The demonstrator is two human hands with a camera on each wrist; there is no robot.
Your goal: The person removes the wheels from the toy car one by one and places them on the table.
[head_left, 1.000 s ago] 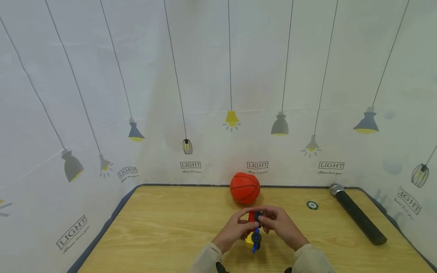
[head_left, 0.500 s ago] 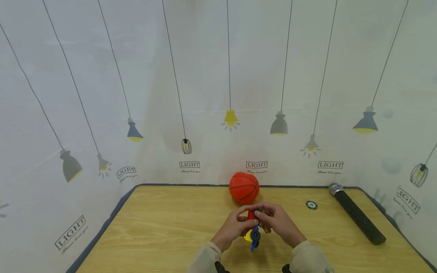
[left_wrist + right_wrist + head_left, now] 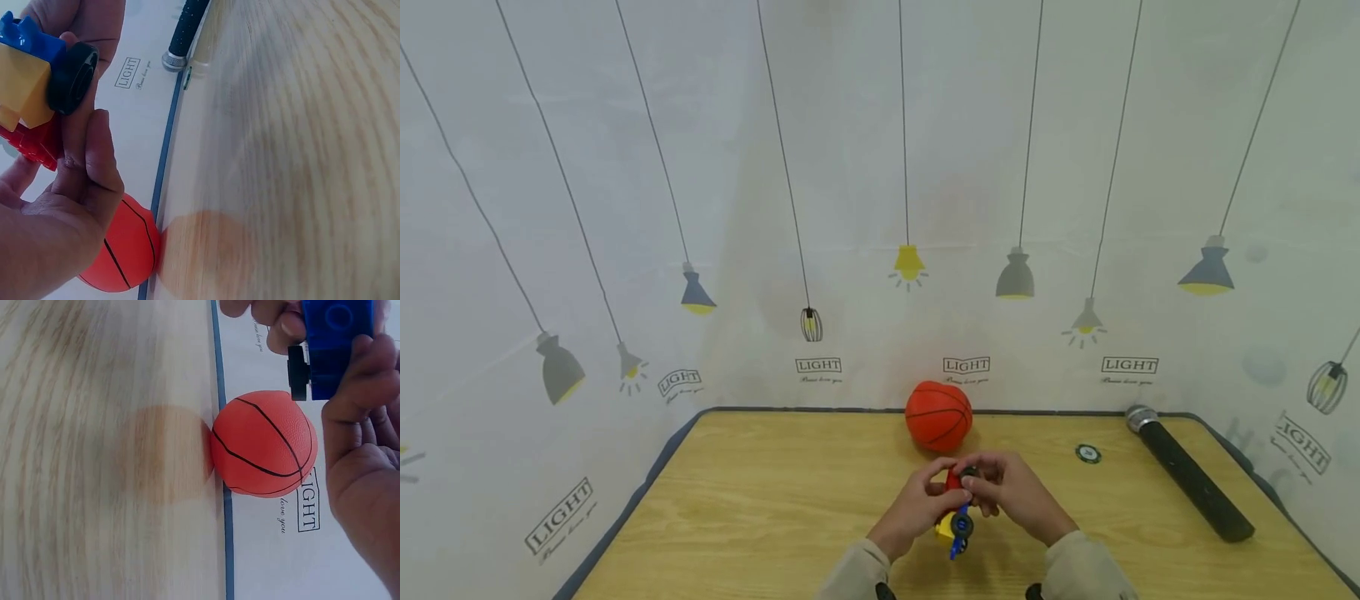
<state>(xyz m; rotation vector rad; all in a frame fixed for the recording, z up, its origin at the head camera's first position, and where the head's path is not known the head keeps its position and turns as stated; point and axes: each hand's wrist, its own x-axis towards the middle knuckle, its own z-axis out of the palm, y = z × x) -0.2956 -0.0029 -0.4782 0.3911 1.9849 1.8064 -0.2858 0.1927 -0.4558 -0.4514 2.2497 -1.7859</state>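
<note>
A small toy car (image 3: 947,526) of yellow, red and blue plastic blocks with black wheels is held up over the table between both hands. From the left, my left hand (image 3: 913,507) pinches its red part. On the other side, my right hand (image 3: 1024,497) grips the car with thumb and fingers by the far wheel. In the left wrist view, the yellow block (image 3: 26,81) sits above the red piece (image 3: 37,147), beside a black wheel (image 3: 73,78). The blue base (image 3: 337,347) faces the right wrist view. Fingers hide part of the red end.
A red toy basketball (image 3: 938,417) sits at the table's back edge, just beyond the hands. To the right lie a poker chip (image 3: 1087,453) and a black microphone (image 3: 1195,483) with a silver head. A wall sheet printed with lamps (image 3: 1015,275) surrounds the wooden table (image 3: 760,500).
The fingers of both hands have shifted slightly on the toy car, which stays in nearly the same place. The basketball, chip and microphone have not moved on the table.
</note>
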